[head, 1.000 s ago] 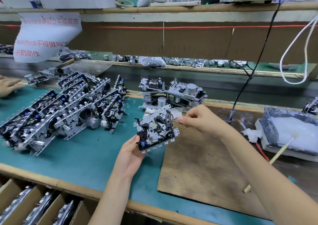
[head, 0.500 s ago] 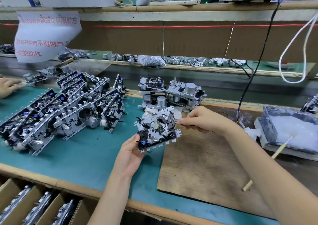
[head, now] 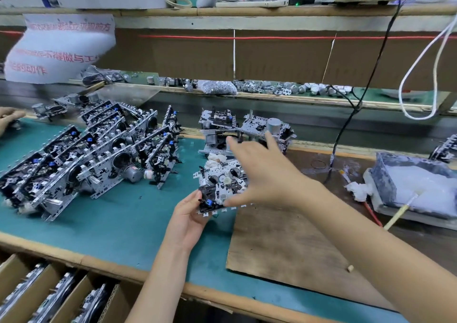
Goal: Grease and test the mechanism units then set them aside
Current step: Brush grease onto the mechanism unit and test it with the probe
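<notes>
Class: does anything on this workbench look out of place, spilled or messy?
Yes. The grease tray at right is smeared grey, and a soiled white wad lies beside it. The sign at upper left curls, so part of its text is hidden.

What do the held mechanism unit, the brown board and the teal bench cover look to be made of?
Mechanism unit: likely stamped sheet metal, bright silver with punched holes and notched edges, plus black and blue parts that look plastic.
Brown board: probably plywood or hardboard, matte, with grain and stains.
Teal bench cover: seemingly a rubber or vinyl mat, smooth, faint sheen; unclear.
</notes>
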A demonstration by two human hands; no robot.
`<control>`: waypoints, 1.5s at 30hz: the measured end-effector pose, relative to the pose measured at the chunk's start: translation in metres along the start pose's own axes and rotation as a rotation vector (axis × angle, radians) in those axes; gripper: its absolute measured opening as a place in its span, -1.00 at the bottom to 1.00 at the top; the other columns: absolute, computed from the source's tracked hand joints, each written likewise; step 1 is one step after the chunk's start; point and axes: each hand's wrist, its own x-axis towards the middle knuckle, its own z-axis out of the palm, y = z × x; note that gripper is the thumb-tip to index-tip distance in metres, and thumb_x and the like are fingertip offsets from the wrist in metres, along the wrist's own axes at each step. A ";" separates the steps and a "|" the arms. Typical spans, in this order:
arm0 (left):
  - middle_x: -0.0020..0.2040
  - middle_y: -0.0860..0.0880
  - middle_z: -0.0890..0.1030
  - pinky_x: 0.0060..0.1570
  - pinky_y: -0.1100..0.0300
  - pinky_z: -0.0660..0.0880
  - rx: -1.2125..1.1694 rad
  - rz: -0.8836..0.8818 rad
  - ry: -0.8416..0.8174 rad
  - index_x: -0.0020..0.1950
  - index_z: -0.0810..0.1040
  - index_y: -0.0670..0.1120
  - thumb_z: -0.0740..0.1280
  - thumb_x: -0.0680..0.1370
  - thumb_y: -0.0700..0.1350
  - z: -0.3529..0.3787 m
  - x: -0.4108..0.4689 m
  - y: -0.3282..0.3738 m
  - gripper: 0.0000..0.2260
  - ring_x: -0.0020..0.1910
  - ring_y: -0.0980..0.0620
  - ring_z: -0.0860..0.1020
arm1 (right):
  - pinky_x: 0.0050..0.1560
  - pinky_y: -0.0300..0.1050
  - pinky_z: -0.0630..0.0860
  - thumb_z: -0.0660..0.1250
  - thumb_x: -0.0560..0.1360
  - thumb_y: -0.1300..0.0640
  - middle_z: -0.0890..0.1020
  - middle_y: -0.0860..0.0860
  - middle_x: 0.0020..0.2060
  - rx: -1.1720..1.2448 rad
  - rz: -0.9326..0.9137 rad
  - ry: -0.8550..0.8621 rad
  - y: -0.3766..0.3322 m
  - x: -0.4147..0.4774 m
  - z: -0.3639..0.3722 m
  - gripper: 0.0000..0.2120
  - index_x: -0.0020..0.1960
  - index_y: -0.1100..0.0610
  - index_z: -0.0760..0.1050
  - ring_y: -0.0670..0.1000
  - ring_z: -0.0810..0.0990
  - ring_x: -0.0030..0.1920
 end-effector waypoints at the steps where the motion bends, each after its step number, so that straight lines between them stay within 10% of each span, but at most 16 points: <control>1: -0.08 -0.15 0.69 -0.20 0.19 0.61 -0.002 0.002 -0.008 -0.07 0.70 -0.18 0.59 0.16 -0.05 -0.001 0.000 0.000 -0.59 -0.15 -0.02 0.67 | 0.38 0.27 -0.28 0.28 0.26 -0.44 0.29 0.08 0.41 -0.094 -0.032 -0.032 -0.006 0.004 0.005 0.15 0.51 0.16 -0.23 0.07 0.21 0.42; 8: -0.09 -0.14 0.69 -0.21 0.18 0.61 0.038 0.017 0.024 -0.08 0.70 -0.19 0.29 0.39 -0.17 -0.002 0.002 -0.002 -0.77 -0.17 -0.02 0.67 | 0.33 0.41 -0.22 0.33 0.29 -0.34 0.43 0.12 0.21 -0.175 -0.045 -0.076 -0.017 0.015 0.023 0.08 0.51 0.13 -0.19 0.17 0.35 0.25; 12: -0.06 -0.16 0.68 -0.14 0.14 0.60 0.080 0.021 0.025 0.05 0.60 -0.25 0.23 0.44 -0.19 -0.004 0.002 -0.003 -0.73 -0.13 -0.05 0.66 | 0.34 0.40 -0.23 0.28 0.33 -0.38 0.23 0.11 0.41 -0.144 -0.054 -0.100 -0.011 0.010 0.022 0.03 0.52 0.04 -0.19 0.11 0.11 0.43; 15: -0.08 -0.15 0.69 -0.20 0.21 0.60 0.083 0.027 0.029 -0.07 0.69 -0.21 0.24 0.44 -0.19 -0.006 0.003 -0.003 -0.76 -0.17 -0.02 0.66 | 0.36 0.16 0.12 0.20 0.43 -0.32 0.26 0.09 0.39 0.042 0.052 0.021 0.002 -0.003 0.008 -0.18 0.52 0.00 -0.04 0.07 0.19 0.39; 19: -0.17 -0.08 0.70 -0.30 0.28 0.57 0.070 0.014 0.037 -0.20 0.72 -0.15 0.12 0.57 -0.29 -0.009 0.004 -0.006 -0.62 -0.26 0.06 0.66 | -0.19 -0.13 0.34 0.14 0.57 -0.07 0.54 0.00 -0.10 0.136 0.348 0.193 0.031 -0.035 -0.008 -0.65 0.23 0.10 0.46 0.06 0.52 -0.01; 30: -0.19 -0.01 0.70 -0.32 0.31 0.56 0.107 0.011 -0.025 -0.25 0.73 -0.08 0.05 0.61 -0.26 -0.009 0.008 -0.008 -0.52 -0.26 0.10 0.65 | 0.02 -0.09 0.40 0.04 0.62 -0.03 0.51 0.14 0.14 0.029 0.862 -0.593 0.073 -0.147 0.005 -0.65 0.10 0.19 0.45 0.13 0.49 0.15; 36: -0.21 -0.01 0.70 -0.31 0.30 0.57 0.109 0.009 -0.029 -0.31 0.71 -0.09 0.03 0.63 -0.26 -0.008 0.007 -0.007 -0.49 -0.27 0.11 0.66 | 0.07 -0.13 0.41 0.12 0.52 0.30 0.54 0.11 0.14 0.116 0.865 -0.347 0.083 -0.170 -0.008 -0.69 0.17 0.12 0.52 0.12 0.49 0.14; 45: -0.21 -0.01 0.70 -0.30 0.30 0.57 0.124 0.001 -0.027 -0.28 0.72 -0.09 0.03 0.63 -0.26 -0.006 0.006 -0.007 -0.49 -0.26 0.10 0.66 | -0.18 -0.11 0.32 0.10 0.55 0.28 0.60 0.17 -0.10 0.001 0.977 0.089 0.098 -0.164 -0.015 -0.79 0.01 0.21 0.51 0.19 0.54 -0.03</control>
